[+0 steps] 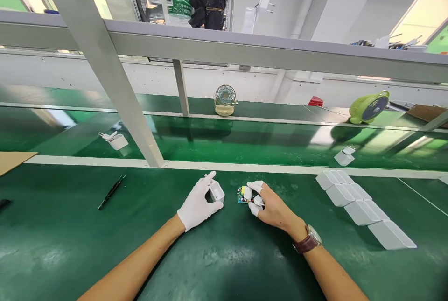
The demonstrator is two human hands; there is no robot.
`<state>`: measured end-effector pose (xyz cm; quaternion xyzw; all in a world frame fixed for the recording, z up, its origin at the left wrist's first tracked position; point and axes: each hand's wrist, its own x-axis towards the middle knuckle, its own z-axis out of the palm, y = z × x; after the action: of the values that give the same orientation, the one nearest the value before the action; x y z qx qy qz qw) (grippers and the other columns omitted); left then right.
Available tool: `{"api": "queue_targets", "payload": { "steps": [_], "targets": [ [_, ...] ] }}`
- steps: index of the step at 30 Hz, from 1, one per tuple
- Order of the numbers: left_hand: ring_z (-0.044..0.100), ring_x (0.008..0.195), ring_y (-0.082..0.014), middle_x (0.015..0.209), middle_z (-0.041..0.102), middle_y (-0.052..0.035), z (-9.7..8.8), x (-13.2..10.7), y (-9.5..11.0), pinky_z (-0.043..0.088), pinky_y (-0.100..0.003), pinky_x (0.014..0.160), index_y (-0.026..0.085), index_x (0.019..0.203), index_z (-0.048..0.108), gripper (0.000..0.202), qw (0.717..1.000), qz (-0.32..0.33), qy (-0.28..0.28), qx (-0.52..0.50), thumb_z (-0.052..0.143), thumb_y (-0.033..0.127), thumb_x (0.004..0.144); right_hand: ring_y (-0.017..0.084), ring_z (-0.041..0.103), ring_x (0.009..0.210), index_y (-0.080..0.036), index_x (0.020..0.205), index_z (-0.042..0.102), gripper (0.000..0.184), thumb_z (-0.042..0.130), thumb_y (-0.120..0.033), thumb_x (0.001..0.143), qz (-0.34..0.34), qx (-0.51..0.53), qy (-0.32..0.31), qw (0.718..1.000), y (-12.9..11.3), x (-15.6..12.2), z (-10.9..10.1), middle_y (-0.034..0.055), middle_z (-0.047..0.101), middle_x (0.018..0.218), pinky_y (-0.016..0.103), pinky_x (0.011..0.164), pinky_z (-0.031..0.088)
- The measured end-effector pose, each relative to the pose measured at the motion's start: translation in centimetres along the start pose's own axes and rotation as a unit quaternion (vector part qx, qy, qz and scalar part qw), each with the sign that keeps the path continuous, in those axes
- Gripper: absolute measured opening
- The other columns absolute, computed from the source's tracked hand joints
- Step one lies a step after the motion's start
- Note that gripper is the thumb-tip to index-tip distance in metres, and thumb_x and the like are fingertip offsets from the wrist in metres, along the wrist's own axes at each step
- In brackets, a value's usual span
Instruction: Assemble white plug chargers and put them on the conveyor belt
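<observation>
My left hand, in a white glove, is closed around a small white plastic housing just above the green mat. My right hand wears white finger cots and a wristwatch. Its fingertips pinch a small green circuit board with a yellow part on it. The board sits a short gap to the right of the housing's open side. Both hands are near the middle of the mat.
A row of white housings lies at the right. Black tweezers lie at the left. On the conveyor belt behind sit more white housings, a small beige fan and a green fan. A slanted metal post crosses in front.
</observation>
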<state>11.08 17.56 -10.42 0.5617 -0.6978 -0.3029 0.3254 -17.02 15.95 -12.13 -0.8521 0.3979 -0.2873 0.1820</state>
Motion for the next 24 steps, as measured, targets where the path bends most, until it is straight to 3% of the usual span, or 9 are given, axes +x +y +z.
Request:
{"api": "queue_targets", "payload": {
  "steps": [4, 8, 10, 13, 15, 18, 20, 24],
  "targets": [
    [0.055, 0.101, -0.0229, 0.106, 0.054, -0.0037, 0.3, 0.0, 0.1, 0.047, -0.042, 0.096, 0.023, 0.143, 0.041, 0.087, 0.999, -0.021, 0.009, 0.04, 0.079, 0.03, 0.065, 0.024, 0.06, 0.097, -0.017, 0.137, 0.045, 0.057, 0.056, -0.013, 0.082, 0.009, -0.019, -0.011, 1.0, 0.2, 0.0, -0.1, 0.0125, 0.059, 0.115, 0.044, 0.089, 0.054],
    [0.053, 0.079, -0.0155, 0.09, 0.053, 0.0016, 0.2, -0.5, 0.2, 0.05, -0.036, 0.085, 0.024, 0.138, 0.046, 0.075, 1.0, 0.018, -0.023, -0.001, 0.073, 0.022, 0.068, 0.029, 0.057, 0.105, -0.014, 0.137, 0.048, 0.054, 0.06, -0.019, 0.084, 0.019, -0.057, -0.029, 0.998, 0.5, 0.1, -0.4, 0.0132, 0.061, 0.115, 0.048, 0.095, 0.049],
    [0.051, 0.074, -0.0123, 0.106, 0.055, -0.0008, 0.1, -0.7, 0.6, 0.052, -0.033, 0.079, 0.026, 0.141, 0.042, 0.083, 0.998, 0.01, -0.045, -0.039, 0.072, 0.018, 0.065, 0.032, 0.052, 0.117, -0.012, 0.137, 0.049, 0.055, 0.063, -0.025, 0.085, 0.02, -0.072, -0.042, 0.996, 0.6, 0.1, -0.5, 0.0152, 0.061, 0.12, 0.051, 0.1, 0.046],
    [0.048, 0.066, -0.0074, 0.14, 0.042, -0.0076, 0.2, -0.8, 1.5, 0.051, -0.027, 0.062, 0.032, 0.151, 0.023, 0.102, 0.986, -0.048, -0.121, -0.102, 0.072, 0.017, 0.063, 0.033, 0.049, 0.124, -0.011, 0.135, 0.051, 0.053, 0.062, -0.026, 0.086, 0.028, -0.078, -0.06, 0.995, 0.8, 0.1, -0.5, 0.016, 0.061, 0.123, 0.05, 0.104, 0.042],
    [0.047, 0.063, -0.0062, 0.138, 0.043, -0.0074, 0.5, -0.8, 1.8, 0.048, -0.025, 0.057, 0.032, 0.153, 0.019, 0.104, 0.973, -0.07, -0.179, -0.124, 0.072, 0.019, 0.065, 0.032, 0.053, 0.12, -0.01, 0.133, 0.053, 0.049, 0.06, -0.025, 0.087, 0.032, -0.079, -0.063, 0.994, 0.8, 0.2, -0.4, 0.016, 0.062, 0.121, 0.048, 0.104, 0.043],
    [0.05, 0.067, -0.0095, 0.107, 0.054, -0.0012, 1.1, -0.9, 1.8, 0.048, -0.026, 0.063, 0.027, 0.15, 0.03, 0.099, 0.969, -0.07, -0.21, -0.113, 0.075, 0.02, 0.063, 0.031, 0.055, 0.115, -0.007, 0.133, 0.053, 0.049, 0.058, -0.024, 0.087, 0.021, -0.091, -0.054, 0.994, 0.8, 0.3, -0.2, 0.0169, 0.063, 0.119, 0.047, 0.102, 0.044],
    [0.054, 0.079, -0.0147, 0.098, 0.054, 0.0, 1.3, -1.0, 1.7, 0.05, -0.03, 0.074, 0.026, 0.147, 0.038, 0.1, 0.974, -0.055, -0.206, -0.077, 0.081, 0.021, 0.057, 0.032, 0.056, 0.113, -0.007, 0.131, 0.054, 0.047, 0.057, -0.023, 0.087, 0.013, -0.101, -0.046, 0.994, 0.7, 0.4, 0.0, 0.017, 0.063, 0.117, 0.047, 0.1, 0.044],
    [0.055, 0.104, -0.0247, 0.125, 0.054, -0.006, 1.0, -1.3, 2.2, 0.048, -0.038, 0.094, 0.03, 0.152, 0.031, 0.115, 0.975, 0.004, -0.221, -0.006, 0.086, 0.027, 0.051, 0.031, 0.057, 0.104, -0.01, 0.106, 0.064, 0.024, 0.056, -0.022, 0.087, 0.008, -0.115, -0.039, 0.993, 0.6, 0.4, 0.1, 0.0155, 0.064, 0.107, 0.046, 0.095, 0.046]
  ]
}}
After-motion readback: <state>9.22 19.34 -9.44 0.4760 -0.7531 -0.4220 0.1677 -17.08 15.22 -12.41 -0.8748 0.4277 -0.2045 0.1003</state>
